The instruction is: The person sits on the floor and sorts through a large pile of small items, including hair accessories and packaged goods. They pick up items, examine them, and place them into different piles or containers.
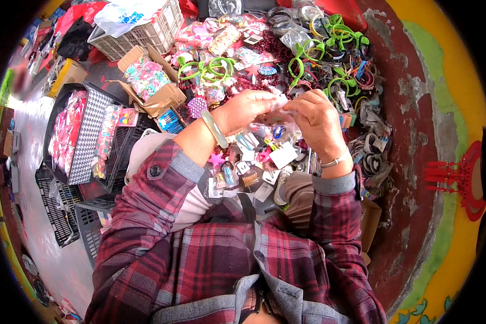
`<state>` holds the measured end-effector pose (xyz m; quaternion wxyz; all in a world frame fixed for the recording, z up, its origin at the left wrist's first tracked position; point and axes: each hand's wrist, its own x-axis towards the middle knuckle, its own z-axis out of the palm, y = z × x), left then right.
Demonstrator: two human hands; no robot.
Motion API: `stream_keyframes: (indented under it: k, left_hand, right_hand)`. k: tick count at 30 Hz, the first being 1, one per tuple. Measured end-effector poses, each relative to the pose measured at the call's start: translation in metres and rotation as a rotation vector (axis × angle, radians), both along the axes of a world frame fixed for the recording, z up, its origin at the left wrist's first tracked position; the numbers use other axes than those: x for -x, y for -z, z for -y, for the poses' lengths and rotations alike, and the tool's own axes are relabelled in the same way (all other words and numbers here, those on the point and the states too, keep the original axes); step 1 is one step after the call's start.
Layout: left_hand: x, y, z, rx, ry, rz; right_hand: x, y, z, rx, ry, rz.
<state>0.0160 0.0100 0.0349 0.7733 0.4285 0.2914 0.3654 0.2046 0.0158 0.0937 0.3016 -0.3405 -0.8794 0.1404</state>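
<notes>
Both hands are raised in front of my chest, fingertips close together. My left hand (242,112), a pale bangle on its wrist, pinches one side of a thin clear plastic bag (279,103). On the other side my right hand (314,120) grips the bag's edge with bent fingers. What the bag holds, if anything, is too small to make out. Below the hands lie a white card (283,155), a pink star-shaped piece (216,159) and several carded hair clips (229,174). A purple dotted oval piece (196,107) lies beside my left wrist.
Green headbands (206,70) and dark hair accessories (372,162) are heaped ahead and right. An opened cardboard box (164,100) holds packets. Left are a houndstooth-sided bin (90,137) and a black basket (59,208); a grey crate (137,40) stands behind. A red-painted wall (399,178) borders the right.
</notes>
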Motion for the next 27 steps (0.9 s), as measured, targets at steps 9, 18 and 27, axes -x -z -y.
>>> stream_keyframes:
  k: [9,18,27]
  left_hand:
    - [-0.002,-0.005,0.002,0.061,-0.049,0.089]
    - [-0.002,0.001,0.0,-0.091,-0.096,-0.035]
    - [-0.001,0.006,-0.004,-0.142,-0.096,-0.02]
  right_hand:
    - [0.01,0.01,0.004,-0.113,0.081,0.073]
    - [0.003,0.016,0.001,0.156,-0.036,0.075]
    - [-0.006,0.004,0.0,0.216,0.063,0.177]
